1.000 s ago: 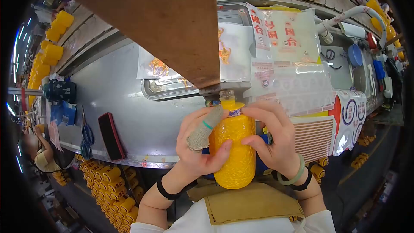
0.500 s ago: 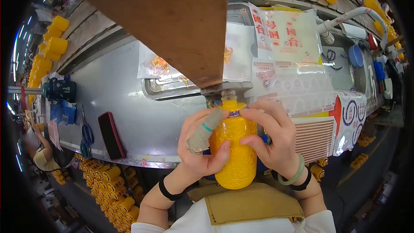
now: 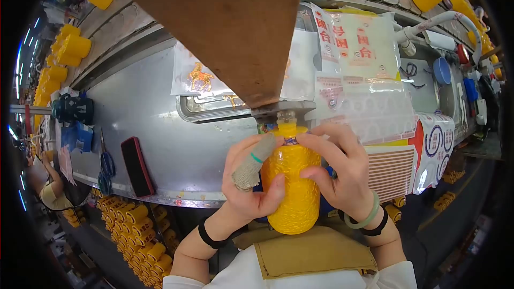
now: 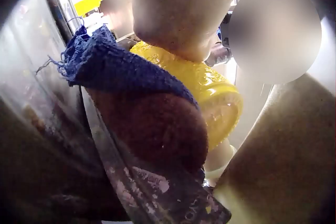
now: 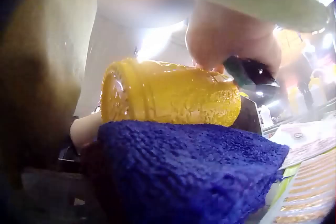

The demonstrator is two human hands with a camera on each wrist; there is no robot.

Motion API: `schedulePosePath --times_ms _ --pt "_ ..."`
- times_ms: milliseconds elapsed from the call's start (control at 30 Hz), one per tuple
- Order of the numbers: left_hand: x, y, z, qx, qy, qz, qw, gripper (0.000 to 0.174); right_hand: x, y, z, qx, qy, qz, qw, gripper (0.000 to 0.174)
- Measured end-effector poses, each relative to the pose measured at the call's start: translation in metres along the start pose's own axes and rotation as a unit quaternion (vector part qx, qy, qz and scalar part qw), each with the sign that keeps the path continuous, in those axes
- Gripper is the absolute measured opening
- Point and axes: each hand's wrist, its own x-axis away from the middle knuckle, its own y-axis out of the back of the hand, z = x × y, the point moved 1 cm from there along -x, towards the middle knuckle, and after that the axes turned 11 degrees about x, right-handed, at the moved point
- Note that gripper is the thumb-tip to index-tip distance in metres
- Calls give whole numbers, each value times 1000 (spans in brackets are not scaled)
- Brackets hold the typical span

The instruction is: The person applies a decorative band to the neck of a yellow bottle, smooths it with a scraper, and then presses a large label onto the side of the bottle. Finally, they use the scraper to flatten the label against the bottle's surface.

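Your two hands have hardly shifted in the last second: the yellow bottle (image 3: 292, 182) stays upright between them, and it is mostly the yellow tubs (image 3: 75, 45) on the belt behind the bench (image 3: 150, 112) that have changed place across the head view. Just above your grip, the bottle's clear neck stands under a small metal plate (image 3: 281, 109) at the foot of a big brown block (image 3: 230, 27), which hides the bench behind it. A blue cloth (image 5: 184, 166) lies right under the bottle in both wrist views. Farther out, printed label sheets (image 3: 358, 43) lie to the right. A dark phone (image 3: 134, 166) and blue-handled scissors (image 3: 107, 168) rest well off to the left. Rows of yellow rolls (image 3: 136, 219) sit below the bench edge. As for the grip, your left hand (image 3: 249, 182) curls round the bottle's left side, thumb laid across the front. Its forefinger wears a grey knitted sleeve (image 3: 251, 163) that leans on the shoulder. Your right hand (image 3: 337, 174) wraps the other side, fingertips at the band below the neck and thumb on the body, a pale green bangle (image 3: 367, 217) at its wrist. Both hands are closed on the bottle, not spread.
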Motion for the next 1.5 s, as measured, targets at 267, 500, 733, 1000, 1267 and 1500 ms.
schedulePosePath --times_ms 267,500,733,1000,1267,1500 --pt "0 1 -1 -9 5 10 1000 44 3 -3 -3 -43 -1 -16 999 45" --pt "-6 -1 -30 0 118 42 992 87 7 3 -7 -123 -67 -7 990 48" --pt "12 -4 -3 184 249 38 950 101 8 9 -6 -139 -88 -3 986 49" --pt "5 -1 -16 96 137 20 986 93 1 5 1 -73 -22 3 997 44" --pt "5 -6 -14 45 96 13 994 84 2 -1 -2 -48 -10 -6 999 44" --pt "9 -8 -14 61 97 -11 993 87 -4 3 4 -30 -16 15 999 45"
